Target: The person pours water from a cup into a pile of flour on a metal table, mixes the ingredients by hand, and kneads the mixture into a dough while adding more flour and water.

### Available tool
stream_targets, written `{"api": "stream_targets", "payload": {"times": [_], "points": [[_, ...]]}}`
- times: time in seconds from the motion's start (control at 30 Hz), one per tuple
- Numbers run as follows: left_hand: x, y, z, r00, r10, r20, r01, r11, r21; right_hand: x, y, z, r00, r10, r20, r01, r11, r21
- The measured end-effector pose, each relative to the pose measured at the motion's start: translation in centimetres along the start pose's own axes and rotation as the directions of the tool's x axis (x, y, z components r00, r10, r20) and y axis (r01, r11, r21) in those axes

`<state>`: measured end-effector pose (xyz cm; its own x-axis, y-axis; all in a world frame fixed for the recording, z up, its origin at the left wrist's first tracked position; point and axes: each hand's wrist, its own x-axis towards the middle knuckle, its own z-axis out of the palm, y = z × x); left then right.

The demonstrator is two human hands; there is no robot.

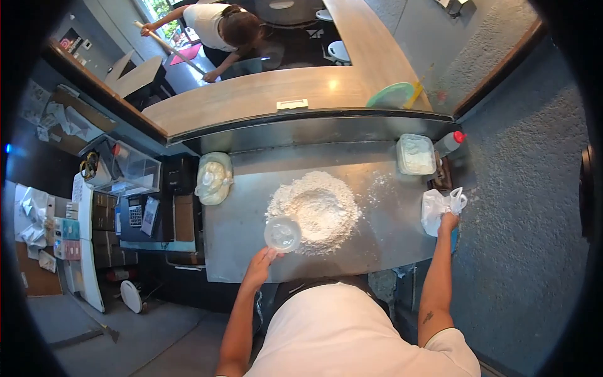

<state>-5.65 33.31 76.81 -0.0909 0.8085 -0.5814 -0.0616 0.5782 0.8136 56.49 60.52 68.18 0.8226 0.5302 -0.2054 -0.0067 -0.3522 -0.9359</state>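
My left hand (pixel 259 266) grips a round, see-through plastic cup (pixel 282 234) by its near side. The cup is at the front left edge of a broad mound of flour (pixel 323 210), which has a hollow in its middle. At the right end of the metal worktop, my right hand (pixel 450 221) is closed on a knotted white plastic bag (pixel 434 210). Its fingers are partly hidden by the bag, and what the bag contains does not show.
A bag of pale stuff (pixel 214 179) lies on the left of the metal worktop (pixel 242 251). At the back right stand a tub of white powder (pixel 416 154) and a red-capped bottle (pixel 451 143). Beyond the wooden counter (pixel 251 94), a person (pixel 213 28) holds a long pole.
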Motion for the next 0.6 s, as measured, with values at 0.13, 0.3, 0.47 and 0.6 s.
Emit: {"api": "stream_targets", "payload": {"times": [0.13,0.3,0.47,0.6], "points": [[0.6,0.4,0.8,0.998,0.044,-0.039,-0.045,0.998,-0.036,-6.7,-2.3,0.5,0.943,-0.29,0.163,0.305,0.556,-0.774],[0.7,-0.4,0.6,0.998,0.059,-0.009,-0.059,0.996,-0.064,-22.5,-0.8,7.0,0.499,-0.451,0.74,0.801,0.567,-0.194],[0.0,0.4,0.4,0.999,0.007,-0.039,-0.01,0.997,-0.082,-33.3,11.7,17.5,-0.02,-0.46,0.888,0.956,0.251,0.152],[-0.8,-0.1,-0.3,0.999,0.019,-0.051,-0.025,0.991,-0.128,-38.9,12.8,23.1,0.253,0.116,0.961,0.798,0.536,-0.275]]}}
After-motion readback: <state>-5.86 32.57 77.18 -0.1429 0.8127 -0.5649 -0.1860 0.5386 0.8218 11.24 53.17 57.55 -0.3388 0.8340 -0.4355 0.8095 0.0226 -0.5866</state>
